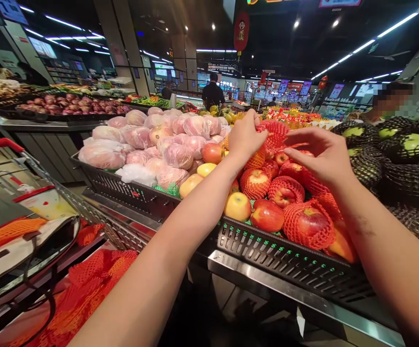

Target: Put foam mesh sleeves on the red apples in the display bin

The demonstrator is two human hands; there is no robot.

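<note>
Above the apples, my left hand [247, 135] pinches the edge of a red foam net sleeve [275, 137], its fingers closed. My right hand [323, 149] is beside the sleeve with thumb and fingers apart and nothing visible between them. Whether an apple is inside the sleeve I cannot tell. Beneath both hands, red apples [267, 215] and a yellow apple [237, 206] lie in a black slatted crate [289, 255]. Several apples, such as the netted apple [308, 224] at the front, wear red foam nets. My left forearm covers part of the crate.
Plastic-wrapped pink fruit [178, 155] fills the crate to the left. A shopping cart [97, 212] stands at the left, near a pile of red foam nets [101, 274]. Black-netted green fruit [415, 144] is at the right, with a person [386, 103] behind. Another person [213, 91] stands farther back.
</note>
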